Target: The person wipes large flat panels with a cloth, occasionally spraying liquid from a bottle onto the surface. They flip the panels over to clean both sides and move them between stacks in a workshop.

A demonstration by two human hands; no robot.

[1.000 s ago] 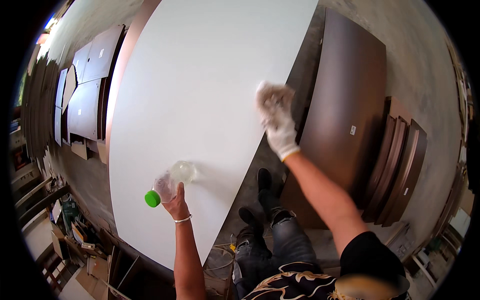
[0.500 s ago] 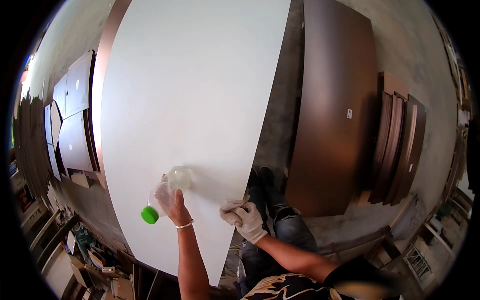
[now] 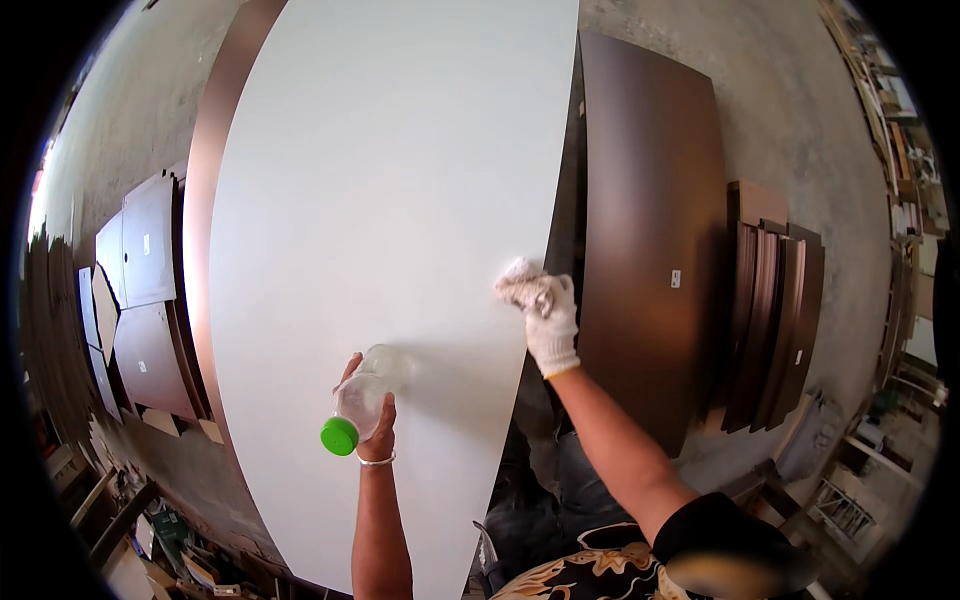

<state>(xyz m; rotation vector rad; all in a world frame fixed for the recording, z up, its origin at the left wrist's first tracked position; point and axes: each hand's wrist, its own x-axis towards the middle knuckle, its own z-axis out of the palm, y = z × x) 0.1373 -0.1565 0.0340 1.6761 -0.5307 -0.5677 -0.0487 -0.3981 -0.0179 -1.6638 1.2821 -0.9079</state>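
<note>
Currently, in the head view, your left hand is gripping a clear plastic bottle around its body, the thumb pressing on the right side and the fingers wrapping round the left. The hold is closing snugly on the bottle, whose green cap is pointing toward you and a little left while its base is pointing away. The bottle is tilting over the lower part of a large white panel; whether its base is touching the surface, you cannot tell from this angle. A pale bracelet is circling your left wrist.

Your right hand is wearing a white knitted glove and clutching a crumpled, greyish-white cloth in a tight grip, the fingers bunching it. The cloth is sitting at the panel's right edge, well apart from the bottle and farther from you; whether it is pressing on the panel or hovering just above is not showing clearly.

To the right of the panel, a big dark brown board is lying lengthwise, with narrower brown boards stacking up just beyond it. On the far left, several smaller boards are lying together on the grey floor.
</note>
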